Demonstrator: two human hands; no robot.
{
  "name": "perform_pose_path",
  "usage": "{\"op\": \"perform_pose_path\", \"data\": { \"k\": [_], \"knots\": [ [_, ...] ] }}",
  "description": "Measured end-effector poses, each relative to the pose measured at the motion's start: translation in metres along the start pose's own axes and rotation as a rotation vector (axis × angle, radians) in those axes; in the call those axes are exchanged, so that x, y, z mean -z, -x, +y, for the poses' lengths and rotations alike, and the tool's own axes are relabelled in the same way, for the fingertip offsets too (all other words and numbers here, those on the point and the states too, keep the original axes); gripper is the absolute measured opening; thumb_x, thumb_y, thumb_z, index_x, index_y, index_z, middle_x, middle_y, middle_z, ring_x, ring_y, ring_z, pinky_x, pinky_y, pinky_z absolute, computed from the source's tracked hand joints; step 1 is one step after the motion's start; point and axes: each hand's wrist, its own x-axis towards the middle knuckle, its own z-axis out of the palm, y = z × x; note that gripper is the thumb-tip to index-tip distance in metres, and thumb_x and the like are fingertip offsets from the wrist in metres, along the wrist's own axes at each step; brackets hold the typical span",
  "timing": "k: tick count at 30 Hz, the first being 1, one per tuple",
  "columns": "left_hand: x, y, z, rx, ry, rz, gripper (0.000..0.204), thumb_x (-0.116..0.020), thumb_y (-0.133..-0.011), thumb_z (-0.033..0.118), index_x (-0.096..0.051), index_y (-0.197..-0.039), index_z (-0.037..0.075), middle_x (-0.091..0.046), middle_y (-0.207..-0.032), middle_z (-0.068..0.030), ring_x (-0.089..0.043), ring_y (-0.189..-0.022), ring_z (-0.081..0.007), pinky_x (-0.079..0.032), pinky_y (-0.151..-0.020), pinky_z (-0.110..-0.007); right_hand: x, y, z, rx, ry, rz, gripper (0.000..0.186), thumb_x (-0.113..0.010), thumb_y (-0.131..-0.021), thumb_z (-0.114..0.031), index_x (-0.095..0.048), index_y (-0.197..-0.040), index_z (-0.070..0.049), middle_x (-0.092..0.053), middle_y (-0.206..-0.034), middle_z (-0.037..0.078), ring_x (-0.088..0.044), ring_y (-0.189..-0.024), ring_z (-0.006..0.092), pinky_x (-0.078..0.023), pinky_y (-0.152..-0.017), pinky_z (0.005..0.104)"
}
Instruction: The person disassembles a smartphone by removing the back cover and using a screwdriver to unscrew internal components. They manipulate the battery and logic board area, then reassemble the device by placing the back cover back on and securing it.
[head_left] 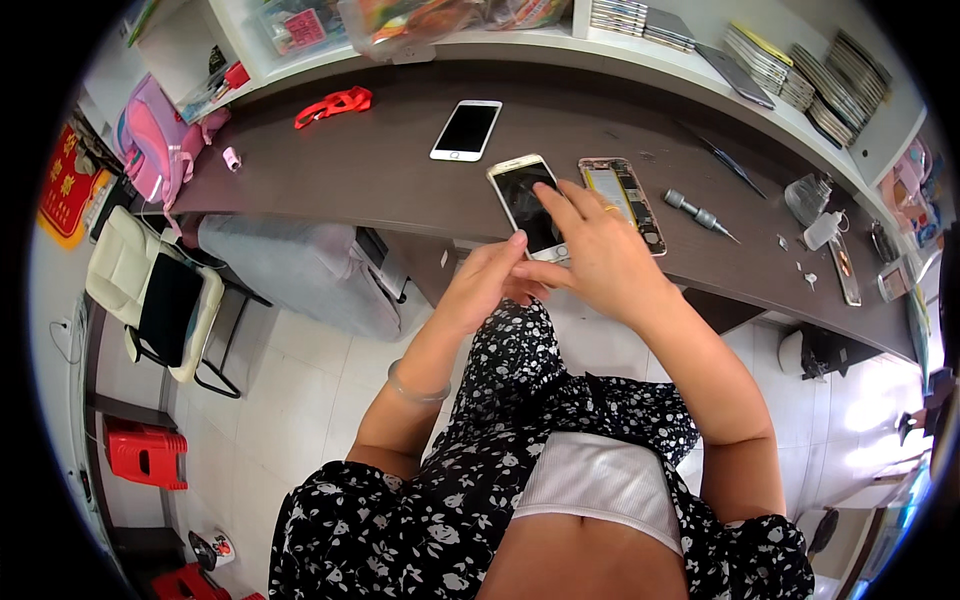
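A white-fronted smartphone [525, 188] with a dark screen is tilted at the desk's front edge, between my hands. My left hand [487, 283] is closed at its lower left edge, thumb against the side and fingers partly hidden below. My right hand [598, 245] reaches over the phone from the right, fingertips on the screen and thumb by the bottom edge. Just right of it lies an opened phone body [640, 212] with its battery and circuit board bare. Farther back, a second white smartphone [467, 131] rests face up.
To the right lie a grey screwdriver [700, 215], tweezers [738, 166], a glass bottle [806, 197], a small white bottle [823, 230] and small scraps. A red strap [335, 106] lies at the back left. Shelves with stacked phone parts [765, 62] border the desk. A cream chair [155, 290] stands left.
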Motion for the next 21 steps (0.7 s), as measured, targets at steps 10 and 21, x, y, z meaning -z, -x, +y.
{"op": "perform_pose_path", "data": {
  "k": [10,21],
  "knots": [
    [-0.002,0.004,-0.023,0.011,0.644,-0.027,0.049,-0.034,-0.1,0.044,-0.052,-0.118,0.002,-0.063,-0.11,-0.0116,-0.062,-0.102,-0.0229,-0.05,-0.085,-0.037,-0.007,0.004,-0.006,0.042,-0.204,-0.031,0.046,-0.07,-0.07,-0.02,-0.062,-0.11,0.001,-0.056,-0.12,0.023,-0.057,-0.105,0.0396,-0.046,-0.092,0.0427],
    [-0.045,0.032,-0.03,-0.485,0.199,-0.261,0.069,-0.047,-0.097,0.044,-0.025,-0.142,-0.003,-0.042,-0.137,-0.0127,-0.041,-0.127,-0.0189,-0.037,-0.103,-0.034,0.03,0.073,-0.021,0.048,-0.378,0.045,0.06,-0.076,-0.061,-0.007,-0.061,-0.119,-0.005,-0.044,-0.139,0.022,-0.05,-0.123,0.0365,-0.045,-0.097,0.039]
  ]
}}
